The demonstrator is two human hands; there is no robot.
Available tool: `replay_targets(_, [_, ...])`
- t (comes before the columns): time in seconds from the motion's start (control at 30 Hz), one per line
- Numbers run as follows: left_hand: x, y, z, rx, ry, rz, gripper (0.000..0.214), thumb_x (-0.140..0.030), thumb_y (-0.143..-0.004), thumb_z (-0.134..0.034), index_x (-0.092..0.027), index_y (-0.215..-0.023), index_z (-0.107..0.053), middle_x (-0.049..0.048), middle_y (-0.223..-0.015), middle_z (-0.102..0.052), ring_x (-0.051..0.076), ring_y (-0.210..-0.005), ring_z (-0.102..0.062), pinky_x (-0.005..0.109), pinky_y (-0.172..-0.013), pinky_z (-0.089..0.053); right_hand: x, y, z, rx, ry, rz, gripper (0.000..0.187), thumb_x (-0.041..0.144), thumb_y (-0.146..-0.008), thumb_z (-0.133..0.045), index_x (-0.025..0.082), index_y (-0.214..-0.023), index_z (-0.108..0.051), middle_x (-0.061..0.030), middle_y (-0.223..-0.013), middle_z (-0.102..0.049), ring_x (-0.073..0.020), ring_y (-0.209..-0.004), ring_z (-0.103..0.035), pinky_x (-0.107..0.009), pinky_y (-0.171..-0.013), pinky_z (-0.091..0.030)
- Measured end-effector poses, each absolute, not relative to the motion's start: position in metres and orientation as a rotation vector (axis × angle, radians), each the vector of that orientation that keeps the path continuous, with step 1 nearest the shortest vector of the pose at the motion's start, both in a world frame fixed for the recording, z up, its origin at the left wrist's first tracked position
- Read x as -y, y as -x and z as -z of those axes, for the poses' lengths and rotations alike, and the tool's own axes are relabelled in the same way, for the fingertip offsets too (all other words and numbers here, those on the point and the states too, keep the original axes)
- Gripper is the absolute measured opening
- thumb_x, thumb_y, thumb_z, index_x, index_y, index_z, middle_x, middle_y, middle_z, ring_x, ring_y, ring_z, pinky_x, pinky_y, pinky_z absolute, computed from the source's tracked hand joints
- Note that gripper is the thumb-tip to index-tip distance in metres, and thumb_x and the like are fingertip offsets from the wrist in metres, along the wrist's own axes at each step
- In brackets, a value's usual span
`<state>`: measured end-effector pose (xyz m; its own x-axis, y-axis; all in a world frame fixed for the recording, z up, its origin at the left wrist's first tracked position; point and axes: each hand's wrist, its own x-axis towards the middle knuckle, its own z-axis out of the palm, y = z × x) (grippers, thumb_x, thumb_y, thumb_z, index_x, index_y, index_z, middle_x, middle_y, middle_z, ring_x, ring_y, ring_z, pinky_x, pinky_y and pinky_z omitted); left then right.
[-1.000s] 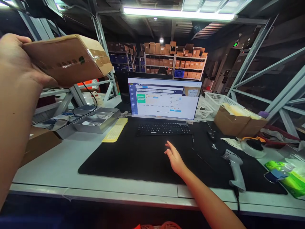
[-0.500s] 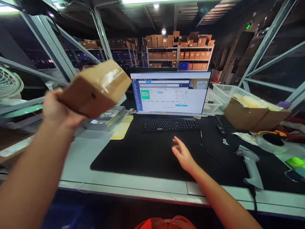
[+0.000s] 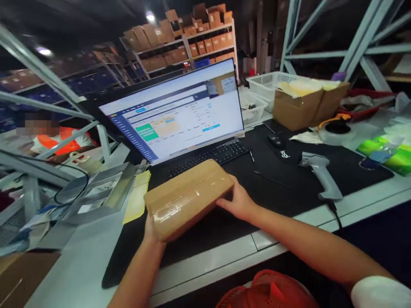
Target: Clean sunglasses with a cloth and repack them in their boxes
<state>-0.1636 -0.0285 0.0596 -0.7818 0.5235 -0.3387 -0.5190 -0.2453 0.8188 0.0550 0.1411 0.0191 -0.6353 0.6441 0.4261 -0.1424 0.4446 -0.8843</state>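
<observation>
While the brown, tape-sealed, rectangular cardboard box (image 3: 191, 199) is on the near side of the black plastic keyboard (image 3: 226, 152), the bare left hand (image 3: 152, 228) and right hand (image 3: 239, 199) clasp the box's opposite ends, seemingly to balance its length.
</observation>
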Motion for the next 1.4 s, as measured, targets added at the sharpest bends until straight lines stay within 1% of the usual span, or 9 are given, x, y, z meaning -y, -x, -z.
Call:
replay_targets(0.07, [0.025,0.182,-0.071,-1.566,-0.089,-2.121,0.018,-0.033,-0.088,-0.055,-0.020,-0.092,-0.068,-0.0012,-0.075,-0.072,0.019,-0.073,-0.069,0.037,-0.083,-0.060,-0.135,-0.054,-0.019,1.998,0.350,-1.263,0.076,0.055,-0.091,-0.061,0.013,-0.149,-0.036,-0.0207,-0.147,-0.051,-0.0319,-0.136,-0.051,-0.050,-0.114,-0.041])
replay_targets(0.2, [0.037,0.203,-0.098,-2.041,-0.763,-2.079,0.034,-0.050,-0.081,-0.061,-0.022,-0.099,-0.069,0.0026,-0.129,-0.069,0.030,-0.124,-0.061,0.050,-0.111,-0.046,-0.130,-0.052,-0.017,2.204,0.192,-1.291,0.083,0.065,-0.100,-0.034,0.002,-0.153,-0.033,-0.0263,-0.158,-0.037,-0.0317,-0.149,-0.034,-0.050,-0.124,-0.028])
replay_targets(0.4, [0.025,0.188,-0.133,-2.280,-1.958,-0.472,0.073,-0.060,-0.071,-0.074,-0.035,-0.138,-0.060,0.0069,-0.154,-0.050,0.042,-0.138,-0.048,0.064,-0.115,-0.036,-0.146,-0.051,-0.017,2.195,0.167,-1.161,0.069,0.059,-0.103,-0.031,0.007,-0.144,-0.052,-0.0209,-0.145,-0.056,-0.0274,-0.137,-0.051,-0.044,-0.118,-0.039])
replay_targets(0.57, [-0.015,0.165,-0.137,-2.215,-2.015,0.044,0.091,-0.049,-0.082,-0.067,-0.032,-0.160,-0.024,0.0113,-0.169,-0.018,0.042,-0.151,-0.026,0.069,-0.117,-0.029,-0.172,-0.050,-0.028,1.979,0.340,-0.870,0.051,0.043,-0.103,-0.040,0.012,-0.140,-0.054,-0.0179,-0.141,-0.059,-0.0248,-0.135,-0.052,-0.045,-0.115,-0.042])
replay_targets(0.83, [0.024,0.171,-0.162,-1.992,-1.991,0.080,0.114,-0.022,-0.063,-0.076,-0.031,-0.161,-0.018,0.0104,-0.168,-0.020,0.037,-0.152,-0.027,0.059,-0.122,-0.029,-0.221,-0.129,-0.051,2.121,1.150,-0.516,0.057,0.039,-0.097,-0.050,0.008,-0.144,-0.051,-0.0193,-0.146,-0.055,-0.0312,-0.135,-0.051,-0.048,-0.115,-0.041])
replay_targets(1.0, [0.063,0.139,-0.162,-1.847,-2.203,0.239,0.108,-0.010,-0.065,-0.065,-0.040,-0.159,-0.021,0.0044,-0.170,-0.013,0.036,-0.155,-0.019,0.066,-0.120,-0.027,-0.223,-0.179,-0.021,2.508,1.571,-0.153,0.034,0.036,-0.094,-0.057,0.011,-0.113,-0.070,-0.0209,-0.130,-0.065,-0.0401,-0.129,-0.052,-0.054,-0.100,-0.046])
replay_targets(1.2, [0.083,0.074,-0.114,-2.376,-2.292,-0.137,0.082,-0.050,-0.084,-0.067,-0.020,-0.154,-0.037,0.0165,-0.166,-0.024,0.043,-0.154,-0.018,0.071,-0.116,-0.024,-0.223,-0.191,-0.008,2.619,1.422,0.159,0.021,0.024,-0.093,-0.056,0.008,-0.101,-0.067,-0.0208,-0.099,-0.071,-0.0339,-0.100,-0.065,-0.041,-0.082,-0.047])
replay_targets(1.3, [0.088,0.050,-0.087,-2.697,-2.218,-0.516,0.062,-0.045,-0.088,-0.064,-0.017,-0.141,-0.052,0.0216,-0.160,-0.037,0.044,-0.150,-0.029,0.068,-0.116,-0.024,-0.208,-0.192,-0.017,2.559,1.354,0.101,0.030,0.027,-0.097,-0.051,0.007,-0.115,-0.063,-0.0166,-0.085,-0.071,-0.0315,-0.078,-0.067,-0.037,-0.067,-0.045])
replay_targets(1.4, [0.087,0.039,-0.068,-2.886,-2.119,-0.920,0.058,-0.038,-0.082,-0.069,-0.019,-0.135,-0.053,0.0230,-0.151,-0.047,0.043,-0.145,-0.038,0.062,-0.114,-0.029,-0.171,-0.191,-0.035,2.562,0.918,-0.118,0.040,0.032,-0.102,-0.044,0.013,-0.134,-0.057,-0.0123,-0.094,-0.072,-0.0271,-0.080,-0.068,-0.035,-0.069,-0.046])
